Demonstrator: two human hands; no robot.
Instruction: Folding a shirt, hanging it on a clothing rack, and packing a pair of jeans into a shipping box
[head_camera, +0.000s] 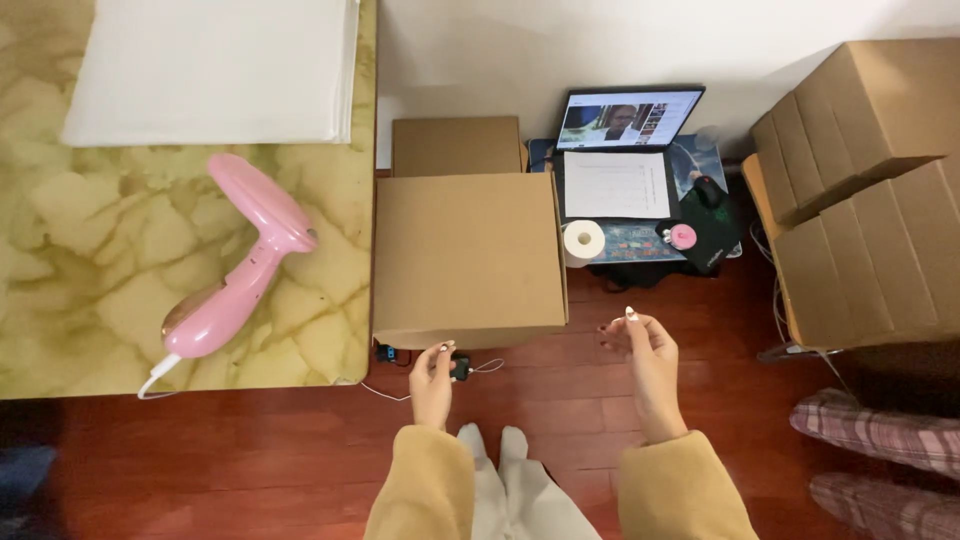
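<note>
My left hand (432, 378) is raised in front of me with its fingers loosely curled and nothing in it, above a small black device (460, 368) on the floor. My right hand (640, 350) hangs a little further right, fingers apart and slightly bent, also empty. Both sleeves are mustard yellow. A closed cardboard box (465, 255) stands just beyond my left hand. A pink handheld steamer (245, 262) lies on the marbled yellow table (90, 260) at the left, its white cord trailing off the edge.
Folded white cloth (215, 65) lies at the table's far end. An open laptop (620, 150) with a paper sheet, a tape roll (584, 240) and a pink object (683, 236) sit on a low stand. Stacked cardboard boxes (870, 190) fill the right. Plaid fabric (880, 460) lies bottom right.
</note>
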